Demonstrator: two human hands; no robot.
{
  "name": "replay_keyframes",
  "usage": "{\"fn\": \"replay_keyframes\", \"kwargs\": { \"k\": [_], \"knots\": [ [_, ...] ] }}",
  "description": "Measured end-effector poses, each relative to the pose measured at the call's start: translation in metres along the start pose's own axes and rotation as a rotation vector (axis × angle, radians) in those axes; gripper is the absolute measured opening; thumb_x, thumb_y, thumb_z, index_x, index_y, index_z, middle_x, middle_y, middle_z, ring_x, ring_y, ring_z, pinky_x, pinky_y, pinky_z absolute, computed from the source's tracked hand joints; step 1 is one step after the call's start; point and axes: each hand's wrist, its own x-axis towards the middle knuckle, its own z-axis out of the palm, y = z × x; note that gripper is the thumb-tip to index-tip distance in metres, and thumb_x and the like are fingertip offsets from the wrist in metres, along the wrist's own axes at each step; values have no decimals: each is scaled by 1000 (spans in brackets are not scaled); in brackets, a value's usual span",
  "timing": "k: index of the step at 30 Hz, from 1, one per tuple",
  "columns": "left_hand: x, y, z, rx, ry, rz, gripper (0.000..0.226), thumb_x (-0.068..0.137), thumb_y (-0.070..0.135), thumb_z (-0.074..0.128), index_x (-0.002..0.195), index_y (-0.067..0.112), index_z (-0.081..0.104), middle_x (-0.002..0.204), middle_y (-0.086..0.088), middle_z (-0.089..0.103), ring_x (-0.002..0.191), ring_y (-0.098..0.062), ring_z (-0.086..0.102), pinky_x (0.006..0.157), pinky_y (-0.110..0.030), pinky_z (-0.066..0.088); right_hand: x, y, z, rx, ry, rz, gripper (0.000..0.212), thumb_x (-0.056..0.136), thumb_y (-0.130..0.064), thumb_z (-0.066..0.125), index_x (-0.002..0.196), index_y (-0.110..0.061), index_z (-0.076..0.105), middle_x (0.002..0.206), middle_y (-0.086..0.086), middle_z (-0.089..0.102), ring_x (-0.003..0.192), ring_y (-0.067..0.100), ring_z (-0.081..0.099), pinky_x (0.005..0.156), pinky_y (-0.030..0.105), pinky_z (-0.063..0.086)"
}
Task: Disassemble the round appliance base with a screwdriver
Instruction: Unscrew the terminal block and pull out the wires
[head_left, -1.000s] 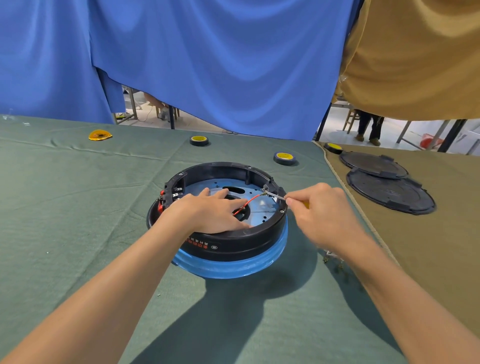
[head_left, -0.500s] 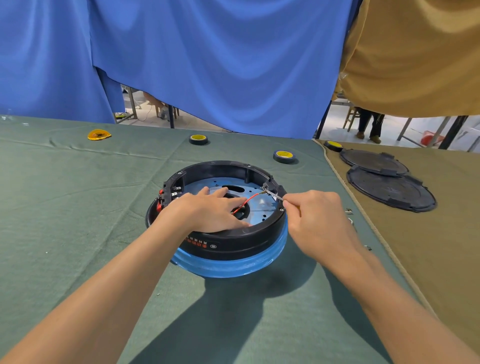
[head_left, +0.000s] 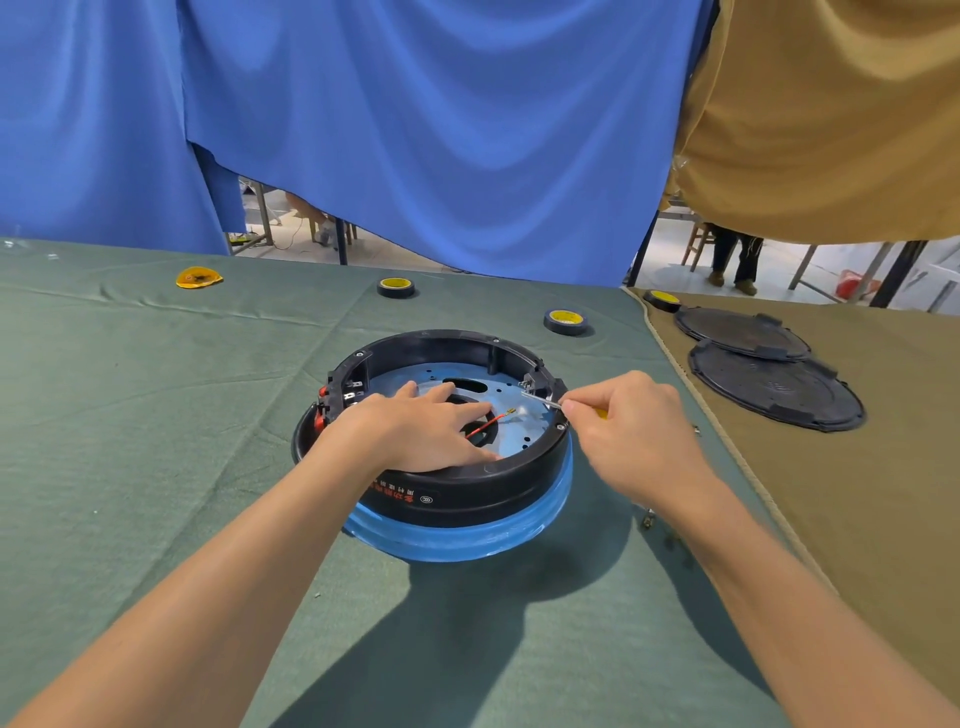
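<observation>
Unscrewing, apparently, at the right inner rim of the round black plastic appliance base (head_left: 470, 496) on the green cloth-covered table (head_left: 156, 441).
Pressing down with flat, straight-fingered left hand (head_left: 415, 431); pinching slim silver-shafted screwdriver (head_left: 540, 399) in right hand (head_left: 636, 431); next, likely: tip seated squarely, steady turning.

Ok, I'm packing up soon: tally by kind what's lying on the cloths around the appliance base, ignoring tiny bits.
Tape rolls: 3
Black round covers: 2
Yellow crumpled piece: 1
Total: 6
</observation>
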Motion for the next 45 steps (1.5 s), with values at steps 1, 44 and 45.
{"fn": "replay_keyframes", "kwargs": {
  "k": [1,44,45],
  "knots": [
    [0,0,0,-3,1,-1,71,86,79,28,148,54,5,163,9,-5,150,-31,-4,113,-62,14,-1,2,0,-9,10,-10,32,89,-9,48,59,1,52,52,4,24,59,21,19,54,16,28],
    [-7,20,-30,17,737,199,24,100,26,48,106,7,61,125,-6,41,118,-26,34,95,-40,40,-27,21,32,580,406,223,18,96,-42,47,98,-24,44,72,-8,51,63,3,50,56,18,39],
    [-9,24,-32,7,742,221,24,100,26,49,104,7,61,125,-6,41,118,-25,34,94,-39,40,-26,21,28,592,422,224,18,94,-41,53,94,-26,43,70,-8,50,60,2,49,54,16,39]
  ]
}}
